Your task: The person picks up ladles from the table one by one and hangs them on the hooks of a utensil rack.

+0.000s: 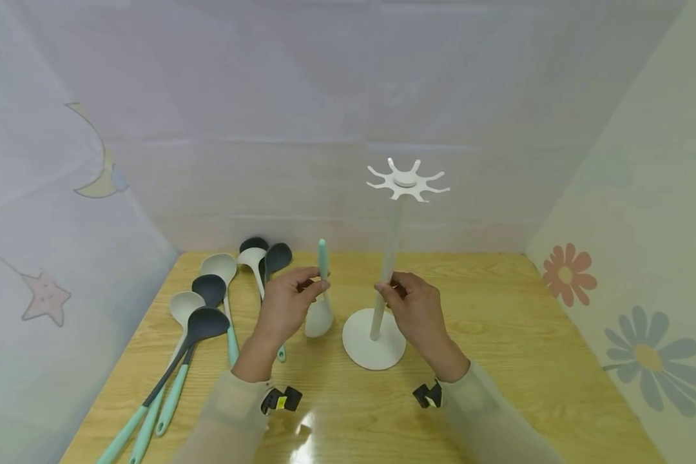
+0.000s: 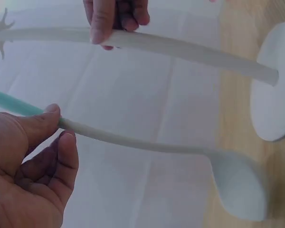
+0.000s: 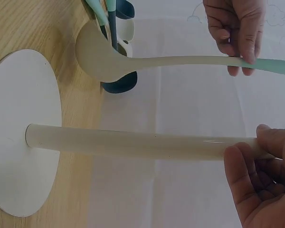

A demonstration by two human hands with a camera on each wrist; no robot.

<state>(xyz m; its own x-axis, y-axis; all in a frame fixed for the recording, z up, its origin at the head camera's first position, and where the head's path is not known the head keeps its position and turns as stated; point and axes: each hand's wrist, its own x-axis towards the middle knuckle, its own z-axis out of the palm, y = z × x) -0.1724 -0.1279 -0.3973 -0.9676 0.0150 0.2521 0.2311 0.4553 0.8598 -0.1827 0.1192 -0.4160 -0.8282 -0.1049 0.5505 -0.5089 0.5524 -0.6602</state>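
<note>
The left hand (image 1: 284, 303) is pinching a pale ladle (image 1: 319, 319) between thumb and fingers, right where its green handle (image 1: 323, 254) is meeting the pale shaft. The ladle is pointing handle up and bowl down, and the bowl is hanging low over the bench (image 1: 499, 309); whether it is touching the wood, I cannot tell. It is keeping to the left of a white stand (image 1: 390, 248), near it but apart from it.

The right hand (image 1: 419, 312) is gripping the stand's pole part of the way up, thumb on one side and fingers curling round the other. The stand's round base (image 1: 362, 348) is resting on the bench, and a ring of hooks (image 1: 405, 180) is spreading out at the top of the pole.

On the left side of the bench, more ladles are lying in a loose cluster, some overlapping. A black ladle (image 1: 207, 322) is lying nearest the front, its green handle reaching toward the near edge, and a pale ladle head (image 1: 185, 306) is showing just beside it. Pale sleeves are covering both forearms.

Light cloth walls are surrounding the bench, the left one showing a pink star (image 1: 48, 296), the right one a red flower (image 1: 568, 274).
</note>
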